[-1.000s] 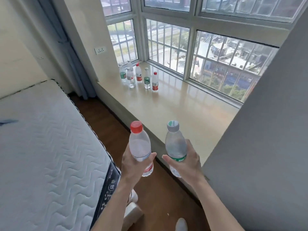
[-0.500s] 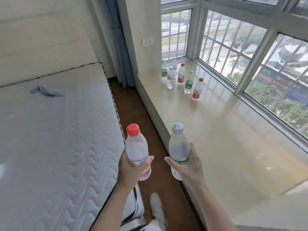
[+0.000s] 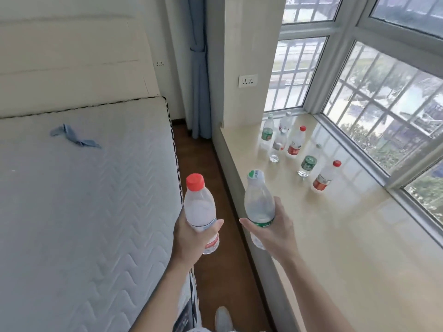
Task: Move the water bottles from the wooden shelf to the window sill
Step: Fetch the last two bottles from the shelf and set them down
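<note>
Carrying two bottles at once, the person stands in the narrow strip of wooden floor (image 3: 211, 164) between the mattress (image 3: 84, 200) and the window sill (image 3: 335, 236). The left hand (image 3: 191, 238) is wrapped around the lower body of a red-capped water bottle (image 3: 200, 207), thumb across its front, holding it upright over the floor just short of the sill's near edge. The right hand (image 3: 271, 231) is closed the same way around a green-labelled water bottle (image 3: 259, 202), which tilts slightly and hangs about over that edge.

Farther along the sill, toward its window corner, a cluster of six bottles (image 3: 294, 144) already stands upright, red and green labels mixed. The wooden shelf is out of view.

This looks like the carry stage, close to its end. The next move probably calls for reaching forward over the sill and lowering each bottle base-first onto bare surface on the near side of the cluster, with enough gap that neither hand knocks the closest standing bottle (image 3: 324, 176).
</note>
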A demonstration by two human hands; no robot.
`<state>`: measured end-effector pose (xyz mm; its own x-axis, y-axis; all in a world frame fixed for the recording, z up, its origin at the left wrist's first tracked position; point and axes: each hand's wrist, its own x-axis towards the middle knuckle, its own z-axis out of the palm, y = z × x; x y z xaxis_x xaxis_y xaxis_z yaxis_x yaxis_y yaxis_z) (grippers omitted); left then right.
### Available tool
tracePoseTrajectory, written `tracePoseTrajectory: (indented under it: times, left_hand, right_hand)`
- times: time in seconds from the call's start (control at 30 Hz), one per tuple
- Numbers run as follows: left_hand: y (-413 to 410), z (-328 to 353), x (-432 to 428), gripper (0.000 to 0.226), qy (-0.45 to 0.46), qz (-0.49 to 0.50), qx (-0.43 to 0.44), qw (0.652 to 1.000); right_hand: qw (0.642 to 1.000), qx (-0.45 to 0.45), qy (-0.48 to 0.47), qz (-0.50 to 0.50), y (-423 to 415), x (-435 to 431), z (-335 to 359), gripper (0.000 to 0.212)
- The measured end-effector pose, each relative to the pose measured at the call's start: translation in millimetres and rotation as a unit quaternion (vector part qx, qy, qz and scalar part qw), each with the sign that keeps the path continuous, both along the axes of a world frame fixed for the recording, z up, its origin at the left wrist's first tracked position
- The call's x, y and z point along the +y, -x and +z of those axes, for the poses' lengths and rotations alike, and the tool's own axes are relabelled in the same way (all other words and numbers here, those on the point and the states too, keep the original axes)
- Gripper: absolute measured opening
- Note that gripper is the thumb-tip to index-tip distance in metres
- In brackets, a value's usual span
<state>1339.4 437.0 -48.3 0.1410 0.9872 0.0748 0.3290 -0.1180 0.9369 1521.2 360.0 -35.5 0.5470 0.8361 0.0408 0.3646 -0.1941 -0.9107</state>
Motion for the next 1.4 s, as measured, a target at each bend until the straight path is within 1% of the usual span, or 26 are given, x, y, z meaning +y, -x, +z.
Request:
tracePoseTrajectory:
  times: [0.07,0.23,0.4,0.53,0.67,0.77,0.87,1.0,1.17,1.3,1.4]
  left_hand:
    - [-6.3,1.9,35.3,0.064,0.009,-0.004,-0.013,1.000]
    - [-20.9,-0.9,96.3,0.067,0.019,-0.015,-0.010,1.000]
    - [-41.0,1.2,153.2,0.060,0.024,-0.020,-0.026,0.999]
    - [-63.2,-0.7,206.2,0.059,0.026,-0.039,-0.034,0.998]
    - [-93.0,-4.6,273.1,0.060,0.025,-0.050,-0.023,0.998]
    - [-121.0,-10.7,328.5,0.063,0.026,-0.049,-0.001,0.998]
    - [-150.6,-8.2,381.8,0.064,0.031,-0.059,0.020,0.998]
    - [-194.5,5.1,442.7,0.066,0.014,-0.092,0.030,0.995]
    - [-257.2,15.3,492.0,0.062,0.011,-0.163,0.009,0.987]
    - [-313.1,14.9,508.4,0.060,0.015,-0.236,0.007,0.972]
    - [-359.9,13.5,513.7,0.055,0.023,-0.294,0.009,0.955]
  right_hand:
    - [1.000,0.005,-0.005,-0.006,-8.5,34.5,4.0,0.052]
    - [1.000,0.021,-0.004,-0.015,-19.7,93.3,-1.8,0.054]
    - [0.999,0.037,0.003,-0.007,-39.6,145.9,-13.5,0.054]
    - [0.999,0.034,0.002,-0.005,-62.3,195.8,-18.8,0.053]
    - [0.999,0.039,-0.007,-0.008,-92.2,254.7,-23.8,0.053]
    - [0.999,0.028,-0.016,-0.012,-122.6,305.5,-27.9,0.053]
    - [0.999,0.023,-0.019,-0.036,-155.3,357.7,-27.1,0.053]
    - [0.997,0.020,-0.024,-0.068,-195.7,409.1,-17.4,0.054]
    - [0.991,0.029,-0.018,-0.130,-243.1,435.2,-15.5,0.055]
    - [0.981,0.032,-0.009,-0.192,-268.1,428.5,-21.2,0.054]
    - [0.971,0.023,0.007,-0.236,-285.5,413.4,-29.0,0.054]
